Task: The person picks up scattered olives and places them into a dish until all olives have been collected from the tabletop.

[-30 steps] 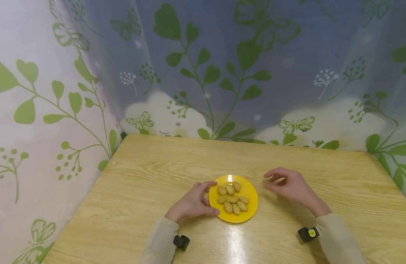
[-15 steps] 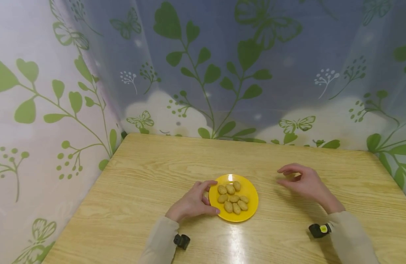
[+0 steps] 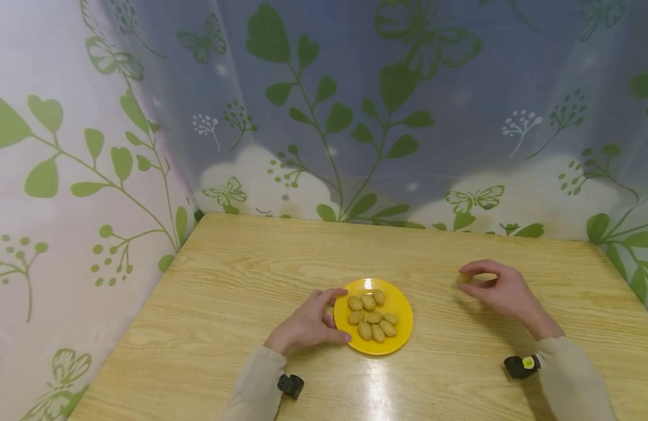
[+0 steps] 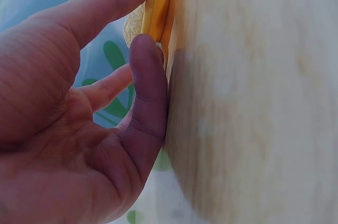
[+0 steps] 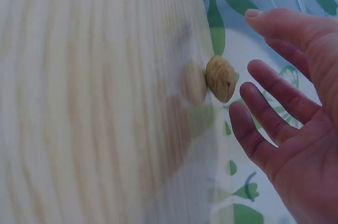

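My left hand (image 3: 305, 323) holds the near-left rim of a yellow plate (image 3: 403, 327), with the thumb and index finger spread along the edge. Seen from the left wrist, the plate (image 4: 158, 10) is edge-on against the curled fingers (image 4: 147, 89). Several tan walnuts (image 3: 365, 330) lie on the plate. To the right of it, my right hand (image 3: 505, 292) hovers around a single walnut (image 3: 462, 279). From the right wrist, that walnut (image 5: 221, 78) rests on the table, a small gap away from the parted fingers (image 5: 253, 129).
A light wood-grain table (image 3: 240, 257) lies beneath everything. Leaf-and-butterfly printed curtain (image 3: 355, 146) hangs behind the table and along its left side. Small black wrist cameras are strapped on both sleeves.
My right hand has moved right, away from the plate, and the lone walnut now shows by its fingertips. The left hand and plate have stayed put.
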A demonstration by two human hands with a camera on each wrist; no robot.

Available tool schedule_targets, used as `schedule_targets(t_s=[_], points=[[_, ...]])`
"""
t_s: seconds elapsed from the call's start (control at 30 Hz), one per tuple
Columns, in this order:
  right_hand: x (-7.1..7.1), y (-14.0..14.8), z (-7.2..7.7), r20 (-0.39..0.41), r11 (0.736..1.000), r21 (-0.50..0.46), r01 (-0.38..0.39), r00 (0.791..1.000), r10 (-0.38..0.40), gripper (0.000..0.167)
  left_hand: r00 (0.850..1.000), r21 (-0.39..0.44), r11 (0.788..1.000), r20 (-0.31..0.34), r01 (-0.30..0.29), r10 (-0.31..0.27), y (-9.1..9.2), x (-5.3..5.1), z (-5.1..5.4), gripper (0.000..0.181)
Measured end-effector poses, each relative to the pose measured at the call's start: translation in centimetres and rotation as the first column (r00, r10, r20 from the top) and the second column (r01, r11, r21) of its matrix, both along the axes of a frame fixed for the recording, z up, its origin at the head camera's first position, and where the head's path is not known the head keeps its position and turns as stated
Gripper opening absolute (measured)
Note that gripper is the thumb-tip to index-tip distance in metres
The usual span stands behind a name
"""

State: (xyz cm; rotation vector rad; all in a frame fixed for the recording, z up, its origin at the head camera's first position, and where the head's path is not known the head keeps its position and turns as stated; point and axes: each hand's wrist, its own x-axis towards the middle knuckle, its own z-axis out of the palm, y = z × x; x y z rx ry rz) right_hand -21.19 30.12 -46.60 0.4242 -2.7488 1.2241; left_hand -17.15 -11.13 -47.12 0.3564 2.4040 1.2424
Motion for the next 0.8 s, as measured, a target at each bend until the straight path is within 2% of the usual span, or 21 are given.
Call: schedule_targets(t_s=[0.27,0.53,0.8], points=[[-0.8,1.1,-0.5,0.066,1.000,0.016,0.025,0.998,-0.026,0.035,1.000,-0.009,1.000,-0.011,0.008,-0.008,-0.1,0.0,-0.1,0.085],[-1.2,1.8,-0.7,0.124,0.999,0.048,-0.013,0.992,0.007,0.038,1.000,-0.010,1.000,-0.008,0.007,-0.007,-0.1,0.0,-0.1,0.085],[-1.6,2.3,-0.8,0.161,0.995,0.102,-0.018,0.987,0.002,0.040,1.000,-0.012,1.000,-0.004,0.005,-0.005,-0.1,-0.1,-0.2,0.085]])
